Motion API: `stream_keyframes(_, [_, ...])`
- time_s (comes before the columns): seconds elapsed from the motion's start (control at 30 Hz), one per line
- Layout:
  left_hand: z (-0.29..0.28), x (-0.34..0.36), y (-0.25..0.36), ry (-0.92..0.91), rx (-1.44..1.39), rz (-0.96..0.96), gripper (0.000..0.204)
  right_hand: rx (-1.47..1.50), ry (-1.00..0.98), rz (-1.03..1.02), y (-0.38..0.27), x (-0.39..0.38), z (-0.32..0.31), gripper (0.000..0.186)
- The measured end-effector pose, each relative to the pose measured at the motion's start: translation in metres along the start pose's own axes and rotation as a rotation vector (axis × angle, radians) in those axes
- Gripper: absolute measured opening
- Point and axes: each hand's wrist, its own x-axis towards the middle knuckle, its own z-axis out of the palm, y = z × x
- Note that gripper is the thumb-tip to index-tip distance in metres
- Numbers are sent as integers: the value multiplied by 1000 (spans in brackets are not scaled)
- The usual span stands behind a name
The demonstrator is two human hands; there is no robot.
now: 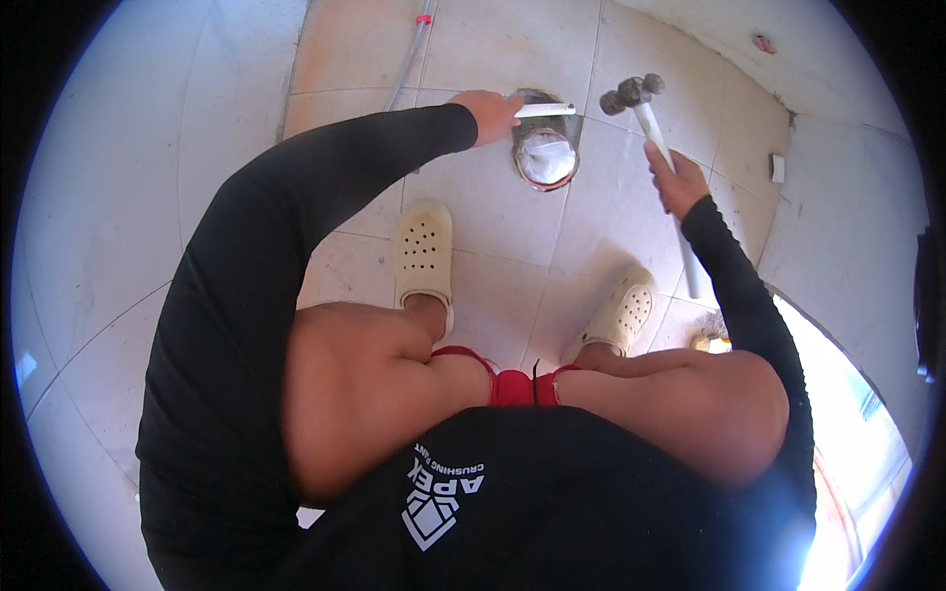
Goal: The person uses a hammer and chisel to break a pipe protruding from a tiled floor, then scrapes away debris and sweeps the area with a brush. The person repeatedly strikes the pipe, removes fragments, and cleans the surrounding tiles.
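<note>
My left hand (487, 116) is closed around a slim whitish rod, chisel-like in shape (548, 110), that lies nearly level with its tip toward the right. Beneath the rod is a dark, rough-edged hole (538, 97) cut into the tiles. In that hole's near part sits a round opening (548, 161) covered with pale, crinkled material. Off to the right, my right hand (678, 183) grips a hammer (650, 123) by its light handle. The dark metal hammer head is raised toward the far side, apart from the rod, and the handle's end sticks out below my hand.
Pale tiles (483, 236) cover the floor, where my feet stand in cream clogs (424, 246). A thin hose with a red fitting (424, 20) runs at the far left. Walls (838, 197) close in on both sides. Small items (711, 343) lie near my right knee.
</note>
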Motion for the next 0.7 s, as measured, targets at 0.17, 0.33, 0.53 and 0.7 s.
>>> stream_keyframes(0.17, [-1, 4, 0, -41, 16, -27, 26, 360, 20, 111, -5, -1, 40, 57])
stream_keyframes(0.33, [-1, 5, 2, -39, 24, -38, 27, 435, 112, 165, 1, 3, 61, 58])
stream_keyframes(0.53, [-4, -5, -6, -12, -103, -94, 30, 233, 47, 108, 2, 0, 59, 59])
stream_keyframes(0.7, [13, -14, -16, 31, -260, -157, 34, 126, 88, 95, 7, -6, 51, 59])
